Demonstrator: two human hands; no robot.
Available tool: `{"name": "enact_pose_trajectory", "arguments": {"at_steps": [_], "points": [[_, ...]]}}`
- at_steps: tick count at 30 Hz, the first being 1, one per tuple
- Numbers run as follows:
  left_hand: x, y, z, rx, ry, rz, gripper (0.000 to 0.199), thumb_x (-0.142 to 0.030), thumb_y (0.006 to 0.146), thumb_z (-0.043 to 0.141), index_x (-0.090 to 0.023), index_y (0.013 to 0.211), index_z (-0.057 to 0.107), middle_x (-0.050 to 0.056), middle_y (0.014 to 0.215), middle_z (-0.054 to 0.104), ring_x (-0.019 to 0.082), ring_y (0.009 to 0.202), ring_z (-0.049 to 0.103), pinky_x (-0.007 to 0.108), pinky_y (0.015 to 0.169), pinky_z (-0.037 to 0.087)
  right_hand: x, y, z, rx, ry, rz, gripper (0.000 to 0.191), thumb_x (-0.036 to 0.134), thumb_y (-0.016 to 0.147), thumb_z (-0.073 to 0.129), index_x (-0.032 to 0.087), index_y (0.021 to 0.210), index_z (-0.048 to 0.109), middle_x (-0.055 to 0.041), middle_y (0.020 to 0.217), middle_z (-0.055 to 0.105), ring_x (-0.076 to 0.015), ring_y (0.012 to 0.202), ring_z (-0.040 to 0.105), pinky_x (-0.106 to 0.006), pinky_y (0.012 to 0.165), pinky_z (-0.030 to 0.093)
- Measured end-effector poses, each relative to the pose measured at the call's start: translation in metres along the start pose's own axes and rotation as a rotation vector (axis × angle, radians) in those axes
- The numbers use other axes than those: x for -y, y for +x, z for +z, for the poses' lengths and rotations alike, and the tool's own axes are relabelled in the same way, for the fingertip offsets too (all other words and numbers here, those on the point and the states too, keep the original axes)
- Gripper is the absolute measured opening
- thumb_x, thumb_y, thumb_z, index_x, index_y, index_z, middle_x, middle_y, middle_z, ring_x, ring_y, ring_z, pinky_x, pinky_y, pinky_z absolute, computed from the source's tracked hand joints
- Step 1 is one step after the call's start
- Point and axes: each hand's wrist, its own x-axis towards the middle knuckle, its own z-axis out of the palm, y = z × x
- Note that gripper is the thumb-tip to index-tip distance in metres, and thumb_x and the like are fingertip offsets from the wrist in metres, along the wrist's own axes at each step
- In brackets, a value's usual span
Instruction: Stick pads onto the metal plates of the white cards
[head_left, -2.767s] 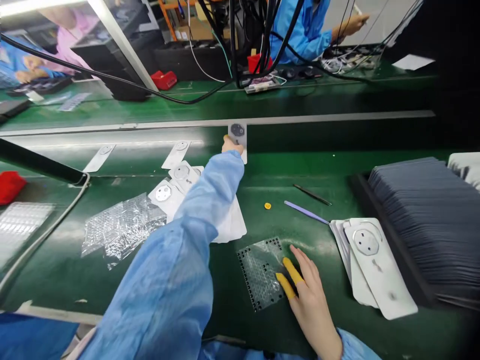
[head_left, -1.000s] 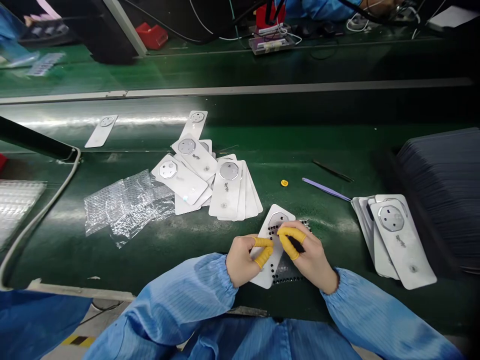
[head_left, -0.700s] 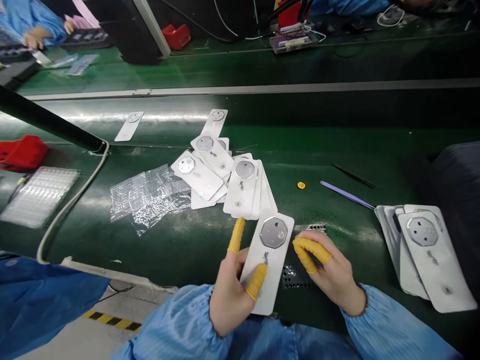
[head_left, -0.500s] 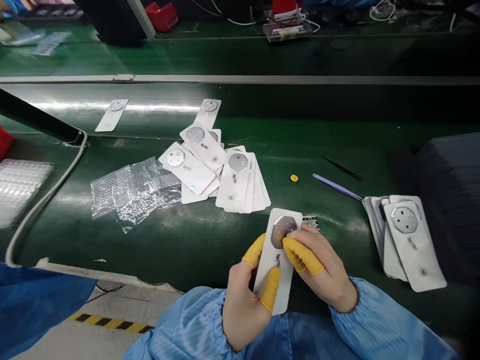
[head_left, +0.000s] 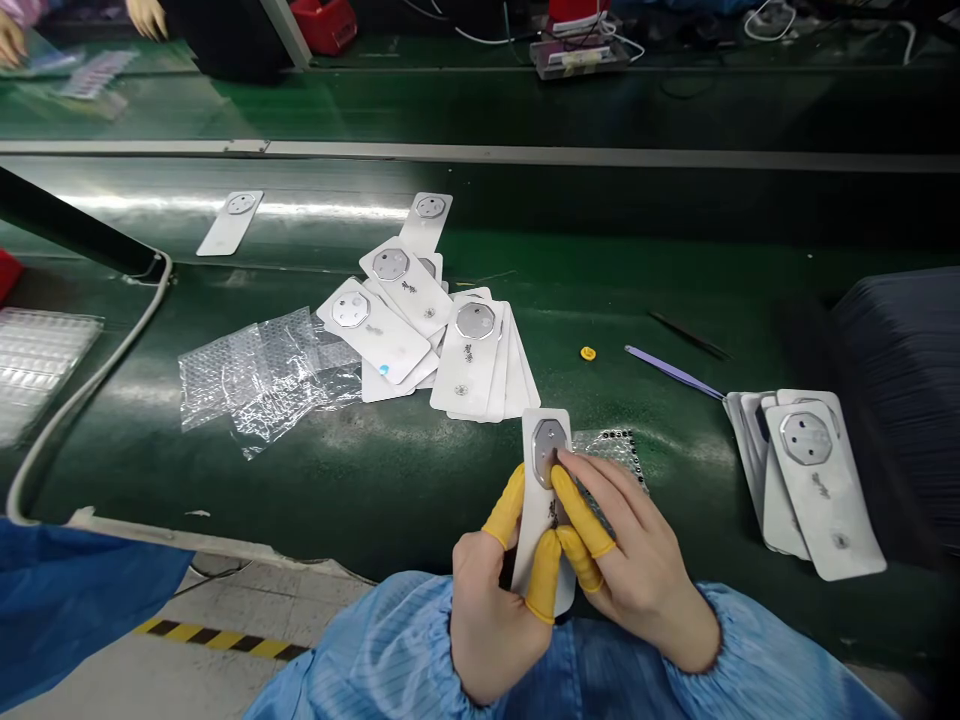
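Observation:
My left hand point(head_left: 499, 615) grips a white phone back cover point(head_left: 540, 515) along its edges, thumb and index finger in yellow finger cots. The cover stands tilted in front of me, its silver octagonal camera plate point(head_left: 550, 445) at the top. My right hand point(head_left: 637, 550), also with yellow finger cots on two digits, is closed at the cover's right side, and its fingertips touch the lower part of the plate. Whether something small sits under those fingertips is hidden. Behind the right hand lies a clear sheet point(head_left: 611, 447) with rows of small black dots.
Similar covers lie in a loose pile point(head_left: 465, 370) beside clear bubble bags point(head_left: 262, 380), and more are stacked point(head_left: 821, 490) at right. Purple tweezers point(head_left: 675, 372), dark tweezers point(head_left: 688, 335) and a small yellow disc point(head_left: 588, 353) lie between. A co-worker's hand point(head_left: 148, 17) shows at far left.
My right hand has shifted down and left, its fingers now extended farther over the cover. The cover has turned and moved slightly left, uncovering more of the dotted sheet. Co-worker's hands have appeared at top left.

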Motion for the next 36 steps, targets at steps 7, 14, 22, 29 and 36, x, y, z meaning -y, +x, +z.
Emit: {"name": "enact_pose_trajectory", "arguments": {"at_steps": [7, 14, 22, 29, 36], "points": [[-0.011, 0.012, 0.006, 0.077, -0.398, -0.042, 0.048, -0.025, 0.085, 0.063, -0.025, 0.129, 0.046, 0.008, 0.118, 0.067, 0.023, 0.093, 0.069, 0.028, 0.075, 0.059, -0.007, -0.003, 0.01, -0.178, 0.382, 0.307, 0.055, 0.018, 0.089, 0.05, 0.025, 0.142, 0.036, -0.0115, 0.149, 0.032, -0.0317, 0.134, 0.037, -0.055, 0.105, 0.04], [-0.015, 0.036, -0.004, 0.087, -0.416, -0.118, 0.038, -0.032, 0.079, 0.07, -0.018, 0.111, 0.054, 0.008, 0.098, 0.071, 0.021, 0.083, 0.07, 0.027, 0.072, 0.058, -0.01, -0.012, 0.009, -0.015, 0.594, 0.428, 0.058, 0.02, 0.092, 0.052, 0.027, 0.145, 0.028, -0.0093, 0.131, 0.057, -0.0227, 0.116, 0.059, -0.04, 0.096, 0.053], [-0.005, 0.056, -0.043, -0.149, -0.209, -0.055, 0.037, -0.034, 0.075, 0.073, -0.018, 0.103, 0.056, 0.003, 0.086, 0.07, 0.018, 0.07, 0.068, 0.025, 0.059, 0.056, -0.057, -0.044, -0.005, -0.125, -0.008, 0.512, 0.028, 0.024, 0.087, 0.058, 0.023, 0.116, 0.059, -0.0098, 0.146, 0.039, -0.0345, 0.136, 0.034, -0.064, 0.105, 0.035], [0.006, 0.064, -0.038, 0.128, 0.199, 0.129, 0.02, -0.027, 0.083, 0.062, -0.017, 0.099, 0.069, 0.006, 0.083, 0.072, 0.022, 0.078, 0.067, 0.03, 0.075, 0.053, -0.062, -0.02, -0.034, 0.078, 0.877, 0.822, 0.037, 0.036, 0.083, 0.065, 0.023, 0.116, 0.053, -0.01, 0.106, 0.07, -0.0147, 0.065, 0.067, -0.034, 0.065, 0.061], [0.009, 0.059, -0.01, 0.309, -0.049, 0.035, 0.029, -0.038, 0.083, 0.062, -0.012, 0.084, 0.074, 0.011, 0.087, 0.074, 0.024, 0.081, 0.067, 0.031, 0.072, 0.053, -0.072, -0.002, -0.021, 0.058, 0.533, 0.673, 0.045, 0.039, 0.085, 0.062, 0.022, 0.125, 0.049, -0.0119, 0.115, 0.064, -0.0198, 0.084, 0.066, -0.042, 0.077, 0.058]]}}
